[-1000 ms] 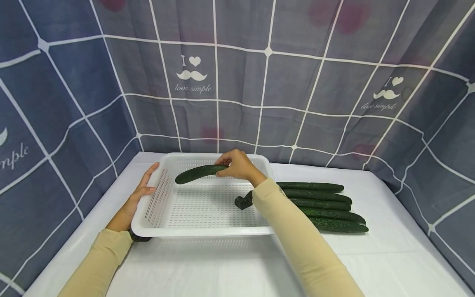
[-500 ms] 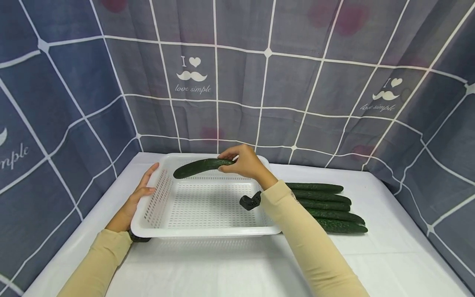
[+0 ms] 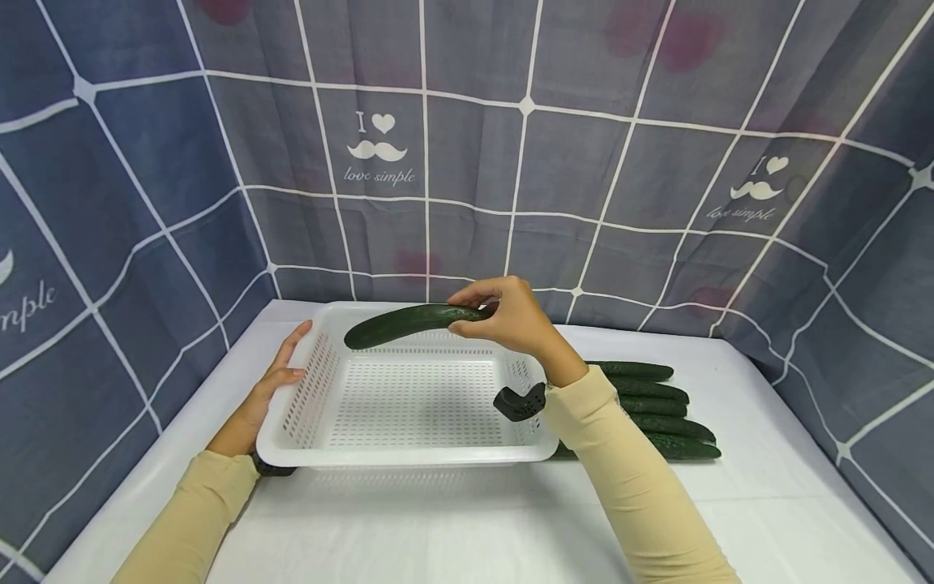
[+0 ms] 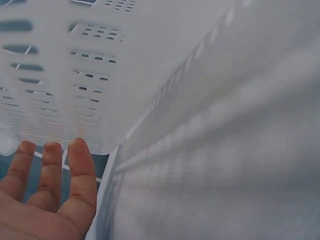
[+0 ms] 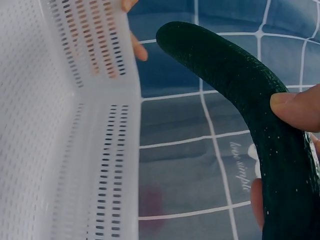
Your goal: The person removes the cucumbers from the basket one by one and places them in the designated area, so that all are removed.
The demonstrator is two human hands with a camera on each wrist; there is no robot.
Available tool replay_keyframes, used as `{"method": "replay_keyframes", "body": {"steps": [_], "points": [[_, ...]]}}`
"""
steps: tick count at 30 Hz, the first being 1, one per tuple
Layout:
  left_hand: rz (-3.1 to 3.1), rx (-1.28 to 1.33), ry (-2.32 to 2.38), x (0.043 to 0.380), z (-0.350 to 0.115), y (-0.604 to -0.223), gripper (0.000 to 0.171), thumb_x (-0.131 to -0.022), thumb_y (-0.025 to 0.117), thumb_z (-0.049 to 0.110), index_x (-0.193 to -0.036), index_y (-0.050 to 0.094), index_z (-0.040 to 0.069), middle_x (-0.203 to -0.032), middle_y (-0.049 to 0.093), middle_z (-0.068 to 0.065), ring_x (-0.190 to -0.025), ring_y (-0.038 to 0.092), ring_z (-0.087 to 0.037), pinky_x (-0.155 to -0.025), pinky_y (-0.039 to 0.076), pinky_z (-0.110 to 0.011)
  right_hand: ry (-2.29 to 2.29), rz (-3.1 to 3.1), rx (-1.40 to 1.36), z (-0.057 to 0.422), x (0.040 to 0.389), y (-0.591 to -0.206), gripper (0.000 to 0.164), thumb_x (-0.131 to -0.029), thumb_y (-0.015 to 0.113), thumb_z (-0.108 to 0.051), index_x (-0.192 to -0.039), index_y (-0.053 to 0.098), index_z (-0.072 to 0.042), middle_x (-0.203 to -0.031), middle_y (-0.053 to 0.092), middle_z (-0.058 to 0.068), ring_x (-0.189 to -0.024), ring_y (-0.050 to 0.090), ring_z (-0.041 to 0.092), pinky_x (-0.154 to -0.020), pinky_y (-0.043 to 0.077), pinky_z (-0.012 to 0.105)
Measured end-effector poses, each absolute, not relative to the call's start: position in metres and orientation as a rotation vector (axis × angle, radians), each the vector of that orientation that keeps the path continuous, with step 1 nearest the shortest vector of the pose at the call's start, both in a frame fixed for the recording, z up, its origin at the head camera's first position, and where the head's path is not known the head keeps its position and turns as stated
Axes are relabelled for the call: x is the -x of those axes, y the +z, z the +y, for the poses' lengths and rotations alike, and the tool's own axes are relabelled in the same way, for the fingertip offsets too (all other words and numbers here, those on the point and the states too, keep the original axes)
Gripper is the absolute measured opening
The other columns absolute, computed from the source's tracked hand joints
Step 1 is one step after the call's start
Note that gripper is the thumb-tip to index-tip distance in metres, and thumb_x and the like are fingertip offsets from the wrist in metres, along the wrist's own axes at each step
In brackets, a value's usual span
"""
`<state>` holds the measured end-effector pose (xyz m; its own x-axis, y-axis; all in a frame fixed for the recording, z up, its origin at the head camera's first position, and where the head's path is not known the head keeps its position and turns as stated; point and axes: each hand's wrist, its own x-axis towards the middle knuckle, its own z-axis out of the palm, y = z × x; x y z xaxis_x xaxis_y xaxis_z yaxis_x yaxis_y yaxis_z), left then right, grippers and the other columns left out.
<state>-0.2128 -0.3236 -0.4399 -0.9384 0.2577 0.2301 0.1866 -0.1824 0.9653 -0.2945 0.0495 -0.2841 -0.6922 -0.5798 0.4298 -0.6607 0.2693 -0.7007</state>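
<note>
My right hand pinches a dark green, slightly curved cucumber near its right end, with the thumb and fingers on opposite sides. The cucumber hangs over the far side of a white perforated plastic basket; its free end points left and droops a little. In the right wrist view the thumb presses on the dark skin. At the basket's left end, my left hand lies against the outer wall with straight, spread fingers. Three of its fingers reach the perforated wall in the left wrist view.
Several more cucumbers lie side by side on the white tablecloth, right of the basket and partly behind my right forearm. A dark checked curtain encloses the table behind and on both sides. Black wrist devices show at both cuffs.
My right hand has moved right and slightly up, and more of the cucumber's length shows now. The left hand and the basket have stayed in place.
</note>
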Motion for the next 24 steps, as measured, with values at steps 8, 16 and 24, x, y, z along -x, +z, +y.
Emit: {"method": "replay_keyframes", "body": {"steps": [8,16,24], "points": [[1.979,-0.548,2.321,0.215,-0.324,-0.440,0.075,-0.102,0.032,0.012,-0.166,0.020,0.049,-0.159,0.027,0.007,-0.130,0.044,-0.012,-0.095,0.046,-0.030,1.536,-2.343,-1.183,0.072,0.289,-0.285,0.027,-0.081,0.088,0.003,-0.107,0.082,0.005,-0.100,0.079,0.011,-0.092,0.070,0.019,-0.082,0.059,0.028],[1.969,-0.592,2.321,0.212,-0.326,-0.440,0.072,-0.105,0.030,0.010,-0.167,0.019,0.046,-0.159,0.035,0.009,-0.124,0.052,-0.010,-0.090,0.050,-0.029,1.574,-2.301,-1.140,0.095,0.281,-0.289,0.029,-0.081,0.087,0.006,-0.108,0.080,0.008,-0.101,0.078,0.014,-0.091,0.070,0.013,-0.083,0.057,0.025],[1.959,-0.603,2.345,0.211,-0.325,-0.440,0.074,-0.104,0.029,0.009,-0.168,0.019,0.045,-0.162,0.030,0.009,-0.129,0.048,-0.011,-0.093,0.049,-0.030,1.552,-2.293,-1.099,0.119,0.272,-0.295,0.027,-0.079,0.087,0.006,-0.106,0.081,0.008,-0.103,0.078,0.016,-0.093,0.071,0.008,-0.092,0.056,0.025]]}}
